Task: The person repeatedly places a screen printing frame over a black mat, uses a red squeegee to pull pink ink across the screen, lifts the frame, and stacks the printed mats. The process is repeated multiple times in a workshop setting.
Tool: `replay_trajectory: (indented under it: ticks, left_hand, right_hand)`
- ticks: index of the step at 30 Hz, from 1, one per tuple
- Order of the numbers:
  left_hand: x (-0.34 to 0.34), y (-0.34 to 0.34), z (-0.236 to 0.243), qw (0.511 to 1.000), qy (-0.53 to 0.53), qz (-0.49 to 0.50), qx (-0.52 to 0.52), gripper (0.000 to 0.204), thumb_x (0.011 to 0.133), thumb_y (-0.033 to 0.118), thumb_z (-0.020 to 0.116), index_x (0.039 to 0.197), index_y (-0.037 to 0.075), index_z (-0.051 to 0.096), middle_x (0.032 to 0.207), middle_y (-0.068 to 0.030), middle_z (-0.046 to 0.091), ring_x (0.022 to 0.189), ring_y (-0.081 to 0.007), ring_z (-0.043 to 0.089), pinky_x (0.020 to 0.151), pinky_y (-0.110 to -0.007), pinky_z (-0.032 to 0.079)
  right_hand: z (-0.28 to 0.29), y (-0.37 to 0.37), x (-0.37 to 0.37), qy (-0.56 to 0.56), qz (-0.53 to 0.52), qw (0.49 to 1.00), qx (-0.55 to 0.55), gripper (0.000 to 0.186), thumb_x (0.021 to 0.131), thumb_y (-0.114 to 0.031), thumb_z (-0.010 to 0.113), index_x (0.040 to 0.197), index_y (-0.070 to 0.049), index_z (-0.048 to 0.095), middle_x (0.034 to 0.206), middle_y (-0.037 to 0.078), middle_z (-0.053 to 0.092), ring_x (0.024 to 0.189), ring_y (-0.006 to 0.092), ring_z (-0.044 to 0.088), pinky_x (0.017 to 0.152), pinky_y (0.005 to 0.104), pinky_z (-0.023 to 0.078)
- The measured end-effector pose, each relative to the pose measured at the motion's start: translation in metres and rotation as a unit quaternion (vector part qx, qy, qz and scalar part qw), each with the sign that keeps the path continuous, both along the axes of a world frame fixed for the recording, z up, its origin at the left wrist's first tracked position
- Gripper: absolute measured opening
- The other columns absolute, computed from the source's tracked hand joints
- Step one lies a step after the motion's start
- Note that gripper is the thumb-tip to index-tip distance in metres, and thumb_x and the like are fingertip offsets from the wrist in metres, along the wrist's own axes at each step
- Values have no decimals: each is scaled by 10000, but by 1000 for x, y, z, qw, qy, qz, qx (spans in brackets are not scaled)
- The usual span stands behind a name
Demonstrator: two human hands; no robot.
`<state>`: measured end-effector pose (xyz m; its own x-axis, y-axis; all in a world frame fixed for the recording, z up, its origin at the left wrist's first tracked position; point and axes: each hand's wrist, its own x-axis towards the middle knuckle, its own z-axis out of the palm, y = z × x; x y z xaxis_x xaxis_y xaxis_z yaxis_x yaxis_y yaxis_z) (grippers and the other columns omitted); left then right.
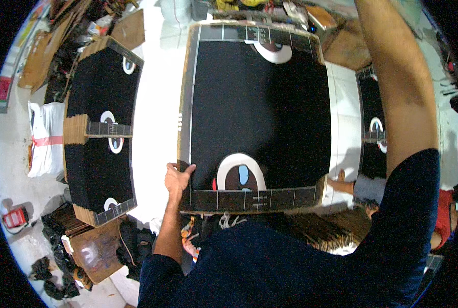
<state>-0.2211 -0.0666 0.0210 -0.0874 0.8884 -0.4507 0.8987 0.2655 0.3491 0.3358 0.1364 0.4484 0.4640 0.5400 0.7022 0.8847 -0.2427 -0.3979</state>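
Observation:
A large flat black printed cardboard sheet (259,102) with white oval marks near its far and near edges lies in front of me, on top of a stack. My left hand (176,177) grips the sheet's near left corner, fingers curled over the edge. My right arm (398,92) stretches up along the right side toward the far edge; its hand is out of the picture.
Two stacks of the same black sheets (100,133) stand at the left, another stack (372,128) at the right. A white sack (44,138) lies at far left. Brown cardboard pieces (93,249) and black scraps lie on the white floor. Another person's foot (342,182) shows at the right.

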Motion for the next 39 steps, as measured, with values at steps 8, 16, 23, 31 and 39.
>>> replay_trajectory:
  ticks: [8,16,23,31,39]
  left_hand:
    - [50,21,38,993,-4,-36,113,960,739,587,862,1344,-84,536,1334,-289,584,1245,-425,580,1058,-485,467]
    - [264,84,164,570,-779,226,-128,863,991,659,533,1504,-23,404,1493,-207,486,1345,-320,510,1137,-523,386]
    - [256,59,50,667,-609,386,-188,739,1016,565,481,1477,-10,423,1424,-198,524,1299,-323,521,1144,-530,353]
    - [233,53,-15,935,-182,-162,258,1110,722,444,921,1553,-20,351,1486,-250,486,1410,-392,447,1168,-504,341]
    - [237,59,-23,917,-137,-211,309,1124,681,455,934,1506,-80,390,1463,-260,515,1408,-390,475,1162,-516,357]
  right_hand:
    - [-54,-44,-27,3,11,998,54,297,885,-289,694,1152,-160,711,1094,203,740,1073,398,696,912,497,541]
    - [-241,-147,-90,11,125,987,103,190,944,-141,663,1126,-90,683,1097,135,714,1051,374,692,891,458,557]
    - [-361,-107,-53,91,229,963,-107,272,841,-23,666,1111,-47,674,1085,173,703,1076,404,658,908,476,530]
    - [-405,56,10,-42,311,921,-231,363,740,10,651,1098,-46,661,1102,191,692,1062,419,640,897,534,508]
    - [-410,5,25,-51,350,857,-375,473,758,-25,680,1227,-88,664,1180,161,698,1116,390,637,938,499,511]
